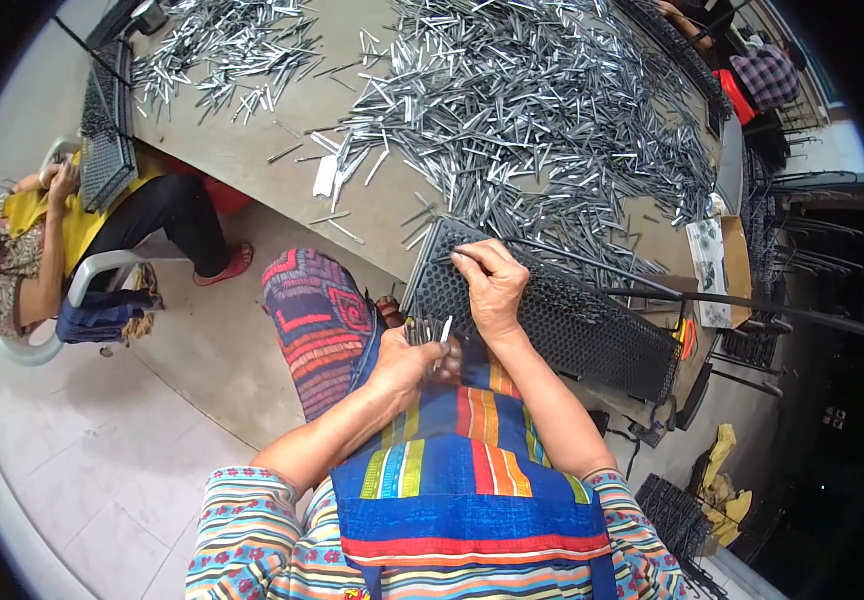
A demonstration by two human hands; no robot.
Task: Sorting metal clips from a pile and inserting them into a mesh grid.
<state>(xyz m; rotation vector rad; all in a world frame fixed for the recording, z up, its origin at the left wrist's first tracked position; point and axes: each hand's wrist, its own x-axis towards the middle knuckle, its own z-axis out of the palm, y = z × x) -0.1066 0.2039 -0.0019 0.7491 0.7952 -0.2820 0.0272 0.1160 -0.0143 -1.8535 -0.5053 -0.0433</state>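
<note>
My left hand [404, 362] is closed around a bunch of thin metal pieces [422, 328], their ends sticking up past the thumb. Just beyond it, a long black perforated rack [562, 315] leans against the table edge, its face covered in rows of small round holes. Over the rack's left end, my right hand [495, 283] is closed in a pinch, fingertips at the holes. What those fingertips hold is too small to make out. Under both hands lies my blue apron [432, 500] with coloured stripes.
Slim silvery metal pieces [522, 110] lie heaped across the table [242, 165]. An open carton [722, 265] stands at the table's right. A black metal bar [752, 308] crosses beside the rack. At left, a seated person [42, 235] has a similar rack [107, 165]; another person [767, 75] is far right.
</note>
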